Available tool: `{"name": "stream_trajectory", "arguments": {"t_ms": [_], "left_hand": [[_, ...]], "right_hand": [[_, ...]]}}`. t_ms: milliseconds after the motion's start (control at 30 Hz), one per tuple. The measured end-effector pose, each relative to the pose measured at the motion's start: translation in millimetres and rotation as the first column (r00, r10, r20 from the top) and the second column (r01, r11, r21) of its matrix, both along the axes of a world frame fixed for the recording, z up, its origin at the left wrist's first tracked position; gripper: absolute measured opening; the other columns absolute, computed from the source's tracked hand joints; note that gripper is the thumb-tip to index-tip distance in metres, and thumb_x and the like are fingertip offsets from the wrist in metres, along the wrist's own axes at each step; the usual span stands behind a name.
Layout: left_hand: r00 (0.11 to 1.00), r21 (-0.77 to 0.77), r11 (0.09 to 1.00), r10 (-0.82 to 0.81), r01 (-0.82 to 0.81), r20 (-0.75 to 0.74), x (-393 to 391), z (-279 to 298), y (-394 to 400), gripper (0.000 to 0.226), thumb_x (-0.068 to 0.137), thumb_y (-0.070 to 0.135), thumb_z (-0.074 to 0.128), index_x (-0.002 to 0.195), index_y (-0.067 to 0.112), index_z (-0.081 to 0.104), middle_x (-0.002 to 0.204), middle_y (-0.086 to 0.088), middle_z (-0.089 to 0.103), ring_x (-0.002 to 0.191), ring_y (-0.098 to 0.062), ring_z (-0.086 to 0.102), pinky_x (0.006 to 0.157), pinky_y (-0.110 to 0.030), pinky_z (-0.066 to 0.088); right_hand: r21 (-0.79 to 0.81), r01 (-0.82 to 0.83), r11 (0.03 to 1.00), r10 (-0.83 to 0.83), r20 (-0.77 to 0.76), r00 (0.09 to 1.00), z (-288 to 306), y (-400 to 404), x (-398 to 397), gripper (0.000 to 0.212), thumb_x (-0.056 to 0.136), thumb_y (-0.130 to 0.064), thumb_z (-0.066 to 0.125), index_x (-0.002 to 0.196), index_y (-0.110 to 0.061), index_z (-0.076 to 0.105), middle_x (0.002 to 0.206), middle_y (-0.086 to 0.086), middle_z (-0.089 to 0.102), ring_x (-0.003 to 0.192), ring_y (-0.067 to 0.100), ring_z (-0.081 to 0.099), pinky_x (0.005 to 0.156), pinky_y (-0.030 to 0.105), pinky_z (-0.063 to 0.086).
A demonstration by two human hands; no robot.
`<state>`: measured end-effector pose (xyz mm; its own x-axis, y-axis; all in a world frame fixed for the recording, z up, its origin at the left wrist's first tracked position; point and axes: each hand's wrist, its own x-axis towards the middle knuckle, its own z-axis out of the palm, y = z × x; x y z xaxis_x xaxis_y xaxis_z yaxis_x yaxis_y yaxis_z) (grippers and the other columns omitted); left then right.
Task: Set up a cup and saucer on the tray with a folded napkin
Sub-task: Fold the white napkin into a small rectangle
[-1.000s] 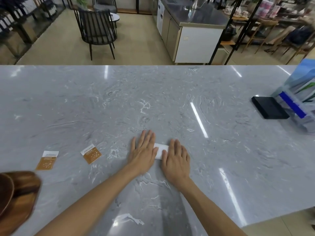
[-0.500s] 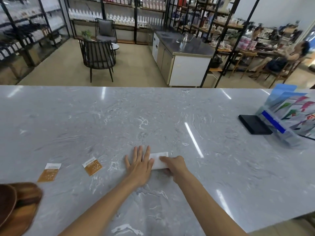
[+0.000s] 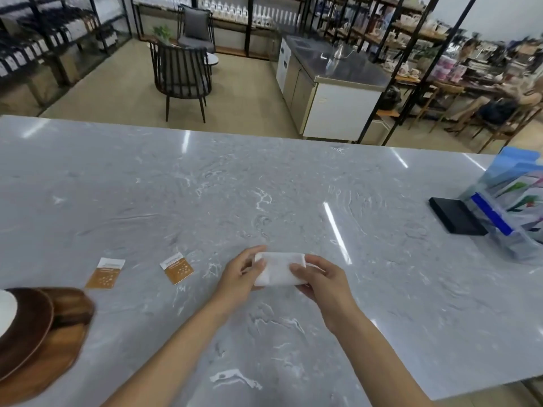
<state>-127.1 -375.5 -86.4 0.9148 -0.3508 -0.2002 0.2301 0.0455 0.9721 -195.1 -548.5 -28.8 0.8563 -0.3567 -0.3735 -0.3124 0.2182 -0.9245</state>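
Note:
A folded white napkin (image 3: pixel 279 268) is held just above the grey marble counter (image 3: pixel 264 186), near its front middle. My left hand (image 3: pixel 239 274) grips its left end and my right hand (image 3: pixel 318 277) grips its right end. At the far left edge lies a wooden tray (image 3: pixel 44 362) with a dark brown saucer (image 3: pixel 26 327) on it. A sliver of something white (image 3: pixel 6 312) shows on the saucer, cut off by the frame, so I cannot tell what it is.
Two small brown-and-white sachets (image 3: pixel 105 273) (image 3: pixel 177 267) lie left of my hands. A black flat box (image 3: pixel 455 215) and a clear leaflet holder (image 3: pixel 511 210) stand at the right. Beyond the counter are a dark chair (image 3: pixel 182 74), a cabinet and shelves.
Both hands pressed the napkin flat on the counter before. Now they have picked it up and hold it by its two ends. The camera has tilted up.

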Motion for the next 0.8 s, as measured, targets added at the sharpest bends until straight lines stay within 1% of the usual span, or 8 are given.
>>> {"name": "stream_trajectory", "arguments": {"t_ms": [100,200,300,400,533,600,667,800], "left_hand": [[0.993,-0.110,0.994,0.003,-0.016,-0.116,-11.3,12.6,17.7,0.027,0.096,0.013,0.066,0.122,0.018,0.068,0.120,-0.016,0.071,0.104,-0.023,0.068,0.089,-0.043,0.057],[0.983,-0.184,0.982,-0.007,-0.027,-0.185,-24.6,23.6,34.5,0.030,0.091,0.010,0.069,0.120,0.007,0.069,0.119,-0.017,0.073,0.106,-0.025,0.070,0.092,-0.040,0.056],[0.977,-0.167,0.986,-0.041,0.006,-0.210,-38.5,26.3,48.6,0.029,0.090,0.010,0.070,0.119,0.004,0.070,0.119,-0.020,0.073,0.113,-0.032,0.070,0.099,-0.044,0.055],[0.965,-0.100,0.989,-0.132,0.112,-0.228,-51.6,24.4,63.2,0.030,0.091,0.016,0.071,0.121,0.009,0.067,0.117,-0.019,0.074,0.111,-0.034,0.071,0.101,-0.045,0.055],[0.938,-0.149,0.975,-0.202,0.165,-0.283,-72.3,26.5,83.9,0.040,0.082,0.024,0.079,0.120,0.015,0.068,0.113,-0.015,0.076,0.104,-0.032,0.074,0.088,-0.039,0.060],[0.948,-0.139,0.977,-0.191,0.160,-0.253,-85.2,27.8,95.0,0.042,0.077,0.028,0.081,0.117,0.016,0.071,0.114,-0.015,0.075,0.106,-0.033,0.073,0.091,-0.041,0.059],[0.958,-0.144,0.979,-0.174,0.144,-0.229,-99.8,29.3,108.6,0.041,0.075,0.029,0.083,0.113,0.016,0.074,0.115,-0.014,0.075,0.108,-0.032,0.072,0.091,-0.039,0.060],[0.975,-0.134,0.984,-0.139,0.117,-0.172,-131.4,32.5,142.8,0.032,0.073,0.025,0.085,0.104,0.020,0.078,0.109,-0.010,0.078,0.100,-0.026,0.075,0.079,-0.031,0.061]], "right_hand": [[0.028,-0.050,0.998,0.050,0.018,0.999,4.9,5.2,-12.8,0.023,0.085,-0.007,0.078,0.108,-0.009,0.076,0.100,0.012,0.080,0.096,0.023,0.077,0.083,0.030,0.063],[0.082,-0.059,0.995,0.057,0.032,0.998,5.9,13.4,-27.0,0.024,0.086,-0.005,0.077,0.110,-0.011,0.076,0.100,0.011,0.080,0.097,0.022,0.076,0.085,0.029,0.062],[0.091,-0.052,0.994,0.049,0.035,0.998,7.2,25.4,-42.7,0.024,0.087,-0.007,0.077,0.110,-0.011,0.076,0.102,0.012,0.080,0.098,0.024,0.076,0.081,0.028,0.062],[0.015,-0.037,0.999,0.036,0.081,0.996,8.7,38.8,-63.0,0.019,0.087,-0.008,0.078,0.104,-0.015,0.078,0.099,0.012,0.080,0.097,0.026,0.077,0.076,0.025,0.061],[-0.047,-0.033,0.998,0.039,0.134,0.990,11.4,57.7,-94.7,0.016,0.088,-0.012,0.078,0.101,-0.021,0.080,0.100,0.009,0.080,0.098,0.025,0.076,0.082,0.030,0.062],[-0.033,-0.023,0.999,0.028,0.133,0.991,10.5,70.4,-111.9,0.016,0.088,-0.016,0.078,0.103,-0.022,0.079,0.103,0.009,0.080,0.101,0.025,0.075,0.086,0.034,0.062],[0.000,-0.011,1.000,0.011,0.143,0.990,9.8,86.5,-130.6,0.017,0.089,-0.020,0.077,0.106,-0.022,0.079,0.107,0.008,0.079,0.105,0.023,0.074,0.086,0.031,0.061],[0.025,0.009,1.000,-0.013,0.164,0.986,5.2,121.0,-168.2,0.022,0.091,-0.026,0.075,0.112,-0.021,0.077,0.114,0.006,0.077,0.110,0.021,0.072,0.088,0.031,0.060]]}}
